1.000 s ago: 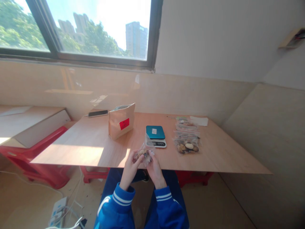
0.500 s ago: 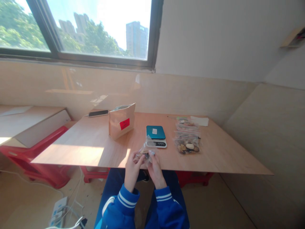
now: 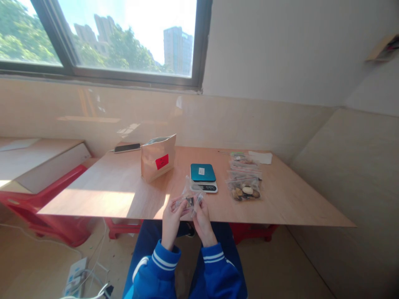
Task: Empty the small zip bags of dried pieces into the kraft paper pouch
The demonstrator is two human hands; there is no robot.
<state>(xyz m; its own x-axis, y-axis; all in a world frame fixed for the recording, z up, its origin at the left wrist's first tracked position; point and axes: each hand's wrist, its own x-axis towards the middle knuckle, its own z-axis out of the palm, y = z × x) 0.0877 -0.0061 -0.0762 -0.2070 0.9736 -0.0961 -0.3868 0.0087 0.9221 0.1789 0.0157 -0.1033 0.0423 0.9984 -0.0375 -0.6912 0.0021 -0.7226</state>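
Both of my hands hold a small clear plastic bag (image 3: pixel 188 197) with dark and brown pieces inside, just above the near edge of the wooden table (image 3: pixel 118 187). My left hand (image 3: pixel 171 219) pinches its left side and my right hand (image 3: pixel 202 220) pinches its right side. Right behind the bag stands a small kitchen scale (image 3: pixel 203 176) with a teal top. A row of filled clear bags (image 3: pixel 244 178) lies to the right of the scale. An open brown paper pouch (image 3: pixel 157 158) with a red label stands to the left.
A phone (image 3: pixel 127 148) lies at the table's far left by the wall. A white slip (image 3: pixel 261 157) lies at the far right. Red plastic furniture (image 3: pixel 46 195) and a wooden board stand to the left. A power strip with cables (image 3: pixel 76 274) is on the floor.
The small bag has tilted and sunk slightly between my hands, and my fingers have shifted along its top. Everything on the table stays where it was.
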